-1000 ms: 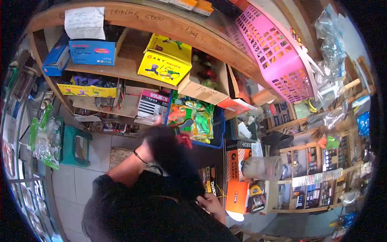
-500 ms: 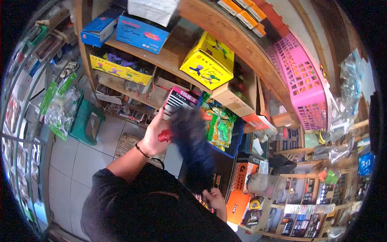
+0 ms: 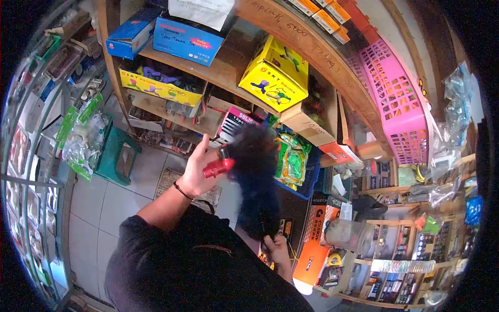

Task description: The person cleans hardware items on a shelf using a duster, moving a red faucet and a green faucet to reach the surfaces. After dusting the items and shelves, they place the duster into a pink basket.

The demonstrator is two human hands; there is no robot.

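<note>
My left hand (image 3: 195,169), thumb raised, is closed on a small red and black plastic fitting (image 3: 218,168). The fitting's red body sticks out from the palm towards the duster, and its black part sits above. In my right hand (image 3: 278,250), low down near my body, is the thin handle of a dark feather duster (image 3: 254,182). The duster's fluffy head, black and blue and blurred by motion, reaches up beside the fitting and overlaps a pink and black striped box (image 3: 234,122) in this view.
Wooden shelves ahead carry a yellow box (image 3: 273,78), a blue box (image 3: 182,41) and an open carton (image 3: 312,125). Green packets (image 3: 292,161) lie in a blue basket. A pink basket (image 3: 397,99) is at upper right, and a green stool (image 3: 119,156) stands on the tiled floor.
The red fitting has turned in my left hand and shows more, with its black part now visible. The duster has shifted slightly at its side. The whole view has moved a little.
</note>
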